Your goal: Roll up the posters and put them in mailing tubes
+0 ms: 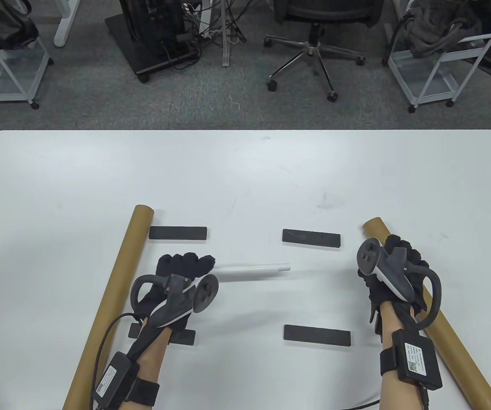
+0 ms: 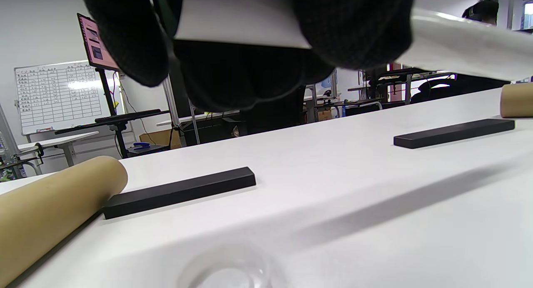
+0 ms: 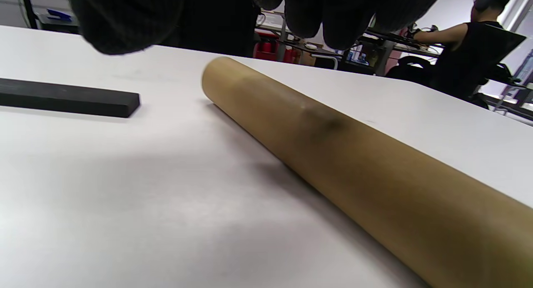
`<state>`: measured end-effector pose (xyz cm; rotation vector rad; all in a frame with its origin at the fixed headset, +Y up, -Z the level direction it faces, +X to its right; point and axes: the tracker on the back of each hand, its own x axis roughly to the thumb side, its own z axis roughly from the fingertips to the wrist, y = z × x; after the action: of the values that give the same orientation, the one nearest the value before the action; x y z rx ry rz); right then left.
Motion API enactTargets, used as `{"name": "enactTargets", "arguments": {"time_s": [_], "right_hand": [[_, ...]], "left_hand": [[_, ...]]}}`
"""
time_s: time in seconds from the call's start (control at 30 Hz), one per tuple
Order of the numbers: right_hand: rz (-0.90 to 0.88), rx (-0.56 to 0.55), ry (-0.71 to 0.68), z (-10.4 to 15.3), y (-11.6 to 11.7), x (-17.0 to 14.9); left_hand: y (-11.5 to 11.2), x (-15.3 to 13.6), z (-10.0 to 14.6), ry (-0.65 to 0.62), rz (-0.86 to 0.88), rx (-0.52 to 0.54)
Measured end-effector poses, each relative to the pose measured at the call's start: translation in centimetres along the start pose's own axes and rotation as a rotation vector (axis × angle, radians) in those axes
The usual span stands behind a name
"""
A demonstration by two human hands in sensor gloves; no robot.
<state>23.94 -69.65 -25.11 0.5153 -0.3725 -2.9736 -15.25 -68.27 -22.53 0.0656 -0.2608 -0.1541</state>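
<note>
The white tabletop [image 1: 245,179] carries everything. Two brown cardboard tubes lie on it: the left tube [image 1: 113,294] runs along the left side, its far end just beside a black bar; the right tube [image 1: 446,324] runs along the right side, slanting the other way. What is inside either tube cannot be told; only their outer walls show.

The left hand [image 1: 177,277] has its fingers curled around one end of a rolled white poster [image 1: 254,271]. The roll sticks out to the right, raised off the tabletop with its shadow below it.

The right hand [image 1: 393,273] hangs over the far part of the right tube. In the right wrist view its fingertips [image 3: 125,21] stay clear of the tube, spread loosely and holding nothing.

Four black bars [image 1: 178,233] lie flat between the tubes, well apart.
</note>
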Motion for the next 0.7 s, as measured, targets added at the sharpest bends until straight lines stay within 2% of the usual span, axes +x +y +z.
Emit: {"name": "enactTargets", "arguments": {"time_s": [0.17, 0.23, 0.53, 0.7], "right_hand": [[0.001, 0.035, 0.061, -0.6, 0.6, -1.7], [0.017, 0.084, 0.090, -0.7, 0.7, -2.2], [0.009, 0.124, 0.123, -0.9, 1.5, -3.0], [0.019, 0.162, 0.141, -1.3, 2.8, -3.8]], "left_hand": [[-0.1, -0.2, 0.0, 0.007, 0.003, -0.008], [-0.1, -0.3, 0.0, 0.009, 0.004, -0.006], [-0.1, -0.2, 0.0, 0.003, 0.018, -0.003], [-0.2, -0.3, -0.1, 0.004, 0.021, -0.004]]}}
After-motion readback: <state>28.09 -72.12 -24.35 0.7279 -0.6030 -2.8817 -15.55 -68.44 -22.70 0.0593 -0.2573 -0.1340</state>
